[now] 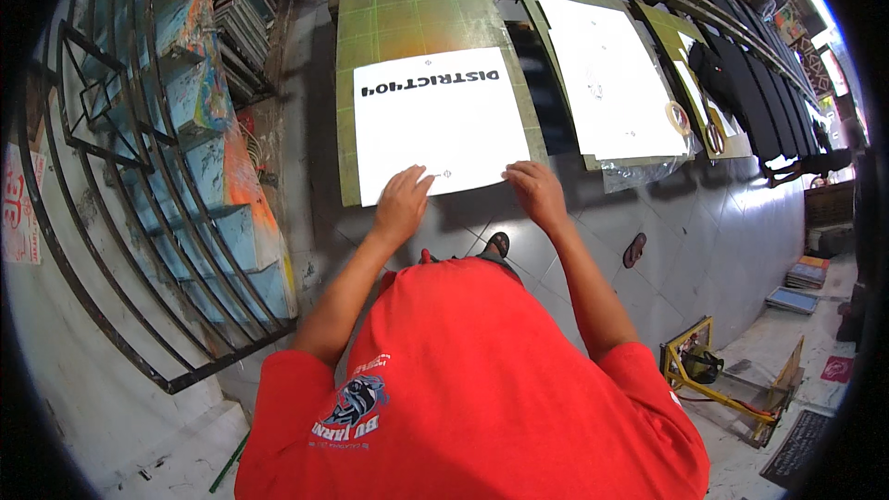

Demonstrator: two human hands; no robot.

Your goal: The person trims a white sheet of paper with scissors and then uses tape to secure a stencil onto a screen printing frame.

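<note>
A white sheet (435,120) with bold black lettering, upside down from my side, lies on a greenish flat board (417,18). My left hand (404,204) rests over the sheet's near edge, left of the middle, with its fingers stretched out on the paper. At the near right part of that edge is my right hand (539,194); its fingers are bent together and look pinched on the sheet. Small dark marks show on the paper near its top and bottom edges.
Right of this board, a second board (532,14) carries white sheets (611,79), a tape roll (678,118) and clear plastic. Scissors (714,134) lie on a third board. A black metal railing (139,167) stands left. A sandal (634,250) and a yellow frame (685,361) are lower right.
</note>
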